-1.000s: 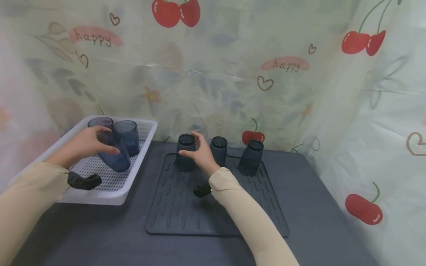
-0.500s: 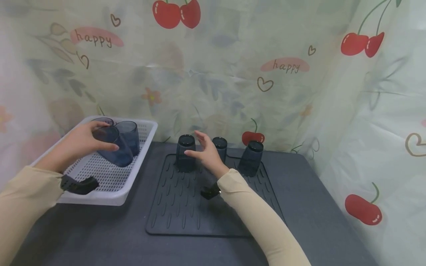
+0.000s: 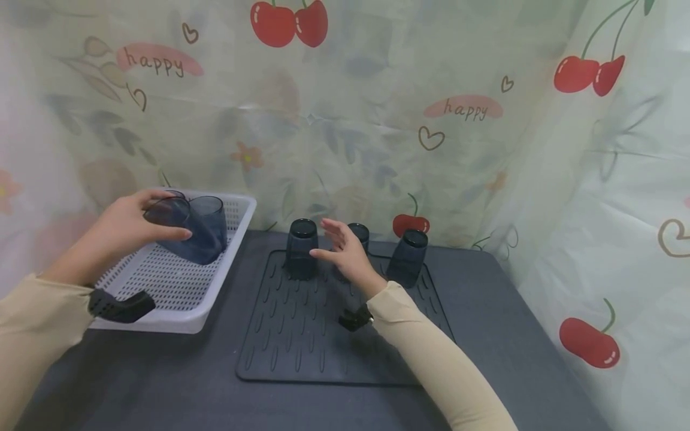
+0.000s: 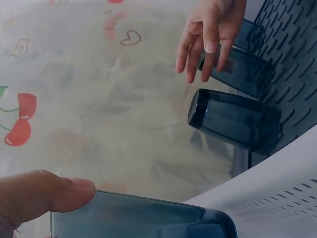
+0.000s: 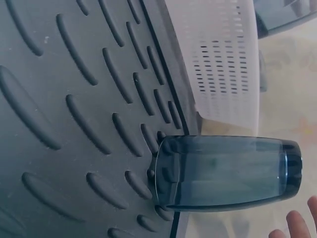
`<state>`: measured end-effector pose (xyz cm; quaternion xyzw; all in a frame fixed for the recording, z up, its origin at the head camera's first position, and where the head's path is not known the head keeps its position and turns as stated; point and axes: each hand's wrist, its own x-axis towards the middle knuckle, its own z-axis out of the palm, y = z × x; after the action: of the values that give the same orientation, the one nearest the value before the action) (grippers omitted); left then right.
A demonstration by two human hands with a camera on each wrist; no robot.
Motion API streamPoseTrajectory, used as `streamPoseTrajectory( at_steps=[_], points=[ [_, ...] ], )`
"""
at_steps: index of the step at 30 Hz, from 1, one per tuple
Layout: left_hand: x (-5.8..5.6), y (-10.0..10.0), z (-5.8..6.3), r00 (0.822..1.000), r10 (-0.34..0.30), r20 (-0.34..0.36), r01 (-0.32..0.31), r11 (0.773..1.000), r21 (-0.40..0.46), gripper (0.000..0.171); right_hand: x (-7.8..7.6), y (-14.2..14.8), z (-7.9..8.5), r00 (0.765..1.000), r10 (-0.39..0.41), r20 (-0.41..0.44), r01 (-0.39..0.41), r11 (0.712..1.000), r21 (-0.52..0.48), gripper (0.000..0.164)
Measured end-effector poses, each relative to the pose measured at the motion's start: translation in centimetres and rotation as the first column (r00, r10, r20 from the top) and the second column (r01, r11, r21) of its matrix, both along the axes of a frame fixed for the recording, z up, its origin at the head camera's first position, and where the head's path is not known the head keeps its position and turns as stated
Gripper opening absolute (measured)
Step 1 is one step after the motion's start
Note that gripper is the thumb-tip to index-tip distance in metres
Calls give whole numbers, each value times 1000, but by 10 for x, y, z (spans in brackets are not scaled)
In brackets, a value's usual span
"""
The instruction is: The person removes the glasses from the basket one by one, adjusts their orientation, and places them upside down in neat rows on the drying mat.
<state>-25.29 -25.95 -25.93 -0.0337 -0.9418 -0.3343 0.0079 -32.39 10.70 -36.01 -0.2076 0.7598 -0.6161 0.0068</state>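
In the head view my left hand (image 3: 126, 224) grips a blue-tinted drinking glass (image 3: 188, 242) near its rim, holding it tilted over the white basket (image 3: 196, 323). Another glass (image 3: 211, 209) stands upright behind it in the basket; a third is mostly hidden by the hand. My right hand (image 3: 350, 257), fingers spread and holding nothing, hovers just right of an upside-down glass (image 3: 302, 251) on the dark ridged mat (image 3: 291, 353). The right wrist view shows a gap between my fingertips (image 5: 297, 225) and that glass (image 5: 228, 173). In the left wrist view my thumb (image 4: 59, 196) presses the held glass (image 4: 143, 218).
Two more upside-down glasses stand along the mat's back edge, one (image 3: 360, 233) partly behind my right hand and one (image 3: 408, 260) to the right. A dark grey table (image 3: 512, 359) lies beneath, with a patterned curtain (image 3: 350, 90) close behind it.
My right hand has drawn away from the leftmost mat glass, moving right and slightly towards me. My left hand has shifted left and tilted its glass further, its base rising slightly.
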Motion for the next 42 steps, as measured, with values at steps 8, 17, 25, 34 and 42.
streamPoseTrajectory(
  at_steps=[8, 17, 25, 34, 42],
  points=[
    [11, 6, 3, 999, 21, -38, -18, 997, 74, 103, 7, 9, 2, 999, 45, 26, -43, 997, -57, 61],
    [20, 20, 2, 996, 46, -82, -31, 984, 177, 99, 15, 21, 3, 994, 102, 35, -99, 992, -84, 62],
    [24, 36, -3, 994, 22, -111, 6, 969, 248, 93, 23, 23, 5, 992, 125, 17, -123, 988, -99, 61],
    [35, 57, -9, 985, 31, -169, 23, 952, 307, 88, 28, 26, 7, 991, 134, -11, -134, 985, -105, 66],
    [40, 68, -14, 983, 23, -183, 56, 906, 418, 85, 34, 29, 10, 988, 150, -32, -153, 977, -147, 65]
  ],
)
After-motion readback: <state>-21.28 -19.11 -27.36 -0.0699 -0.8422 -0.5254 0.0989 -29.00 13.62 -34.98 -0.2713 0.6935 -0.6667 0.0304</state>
